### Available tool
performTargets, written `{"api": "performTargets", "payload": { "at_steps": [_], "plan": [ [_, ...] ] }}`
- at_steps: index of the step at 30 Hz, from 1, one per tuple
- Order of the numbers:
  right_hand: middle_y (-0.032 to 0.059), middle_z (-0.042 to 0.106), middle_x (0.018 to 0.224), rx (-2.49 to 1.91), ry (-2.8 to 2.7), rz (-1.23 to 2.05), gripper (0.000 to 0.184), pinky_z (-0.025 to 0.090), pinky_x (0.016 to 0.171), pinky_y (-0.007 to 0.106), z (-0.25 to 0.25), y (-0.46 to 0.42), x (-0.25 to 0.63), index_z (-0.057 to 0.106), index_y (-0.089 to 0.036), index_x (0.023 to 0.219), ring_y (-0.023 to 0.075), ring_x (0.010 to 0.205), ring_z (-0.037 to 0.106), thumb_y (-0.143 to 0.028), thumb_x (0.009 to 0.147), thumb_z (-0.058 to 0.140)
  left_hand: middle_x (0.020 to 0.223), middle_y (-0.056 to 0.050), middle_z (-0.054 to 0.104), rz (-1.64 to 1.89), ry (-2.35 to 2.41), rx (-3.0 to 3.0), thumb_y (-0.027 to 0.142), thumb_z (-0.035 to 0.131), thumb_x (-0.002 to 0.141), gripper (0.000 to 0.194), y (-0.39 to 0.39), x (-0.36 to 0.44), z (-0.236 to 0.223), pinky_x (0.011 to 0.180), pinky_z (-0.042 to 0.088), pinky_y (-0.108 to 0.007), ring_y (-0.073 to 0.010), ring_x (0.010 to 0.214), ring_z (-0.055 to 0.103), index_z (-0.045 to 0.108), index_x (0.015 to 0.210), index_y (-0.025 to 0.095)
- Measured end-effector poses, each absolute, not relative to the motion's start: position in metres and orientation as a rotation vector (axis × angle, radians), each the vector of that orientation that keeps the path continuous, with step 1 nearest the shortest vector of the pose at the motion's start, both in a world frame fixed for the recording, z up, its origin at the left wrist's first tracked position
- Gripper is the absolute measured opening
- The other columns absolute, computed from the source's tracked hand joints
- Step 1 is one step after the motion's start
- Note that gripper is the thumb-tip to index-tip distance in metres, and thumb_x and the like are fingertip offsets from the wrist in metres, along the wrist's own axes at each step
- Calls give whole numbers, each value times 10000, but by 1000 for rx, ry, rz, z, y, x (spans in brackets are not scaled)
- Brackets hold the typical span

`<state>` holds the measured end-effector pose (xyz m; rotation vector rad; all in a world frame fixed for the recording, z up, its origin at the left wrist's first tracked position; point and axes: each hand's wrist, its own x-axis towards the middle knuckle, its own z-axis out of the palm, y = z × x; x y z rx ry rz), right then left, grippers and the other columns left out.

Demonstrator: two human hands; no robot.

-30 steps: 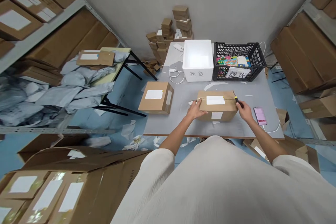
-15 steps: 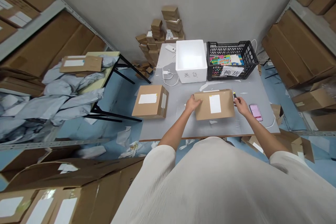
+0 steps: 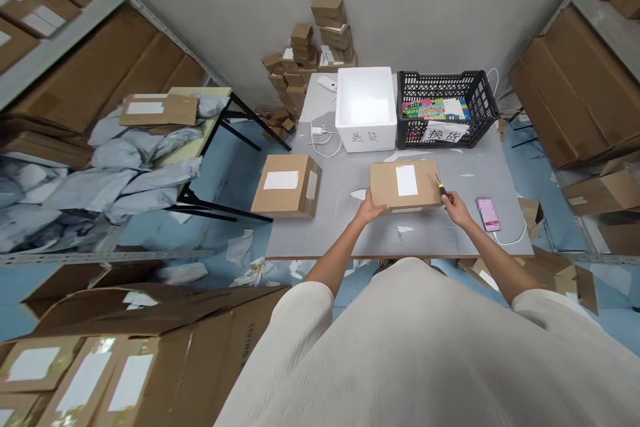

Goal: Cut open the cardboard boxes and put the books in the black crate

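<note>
A brown cardboard box point(image 3: 383, 185) with a white label on top sits on the grey table in front of me. My left hand point(image 3: 371, 208) grips its near left corner, the thumb lying along the near side. In my right hand point(image 3: 455, 207) is a utility knife point(image 3: 442, 189) with a black and yellow handle, its thin tip over the right end of the box's top. Whether the tip touches the cardboard I cannot tell. Farther left on the table stands a second, taller cardboard box point(image 3: 281, 192), also labelled.
A white foam bin point(image 3: 367, 140) and a black plastic crate point(image 3: 407, 135) holding colourful packages stand along the table's back. A phone point(image 3: 488, 213) on a cable lies to the right. Grey parcels point(image 3: 90, 190) cover a side table at left. Open cartons point(image 3: 200, 360) crowd the lower left.
The box has turned from tilted toward me to lying flatter, its top now showing. My left hand has slid to its near corner. The knife has moved left over the box.
</note>
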<state>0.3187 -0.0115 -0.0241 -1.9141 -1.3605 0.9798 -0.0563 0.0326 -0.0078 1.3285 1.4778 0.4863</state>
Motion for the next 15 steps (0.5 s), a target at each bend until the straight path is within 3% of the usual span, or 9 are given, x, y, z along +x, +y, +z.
{"api": "performTargets", "payload": {
  "at_steps": [7, 12, 15],
  "plan": [
    [143, 811, 1186, -1899, -1395, 877, 688, 574, 1046, 558, 11, -6, 329, 629, -246, 1325, 346, 1095, 754, -830, 989, 492, 1546, -116, 708, 429, 1605, 1491, 603, 773, 933, 1033, 29, -57, 28, 1119, 558, -461, -371, 1403, 684, 246, 1771, 307],
    [137, 820, 1159, -1878, -1343, 860, 686, 589, 1046, 555, 26, -3, 335, 613, -246, 1322, 344, 1124, 769, -836, 996, 488, 1461, -158, 748, 380, 1763, 1453, 665, 640, 1010, 902, 27, -56, 41, 1097, 536, -437, -368, 1344, 714, 326, 1749, 255],
    [135, 813, 1201, -1862, -1303, 902, 712, 615, 1027, 536, 24, 1, 332, 606, -257, 1310, 331, 1147, 769, -875, 974, 495, 1422, -157, 762, 400, 1802, 1429, 607, 619, 1030, 827, 30, -50, 39, 1091, 536, -430, -353, 1319, 716, 371, 1722, 228]
  ]
}}
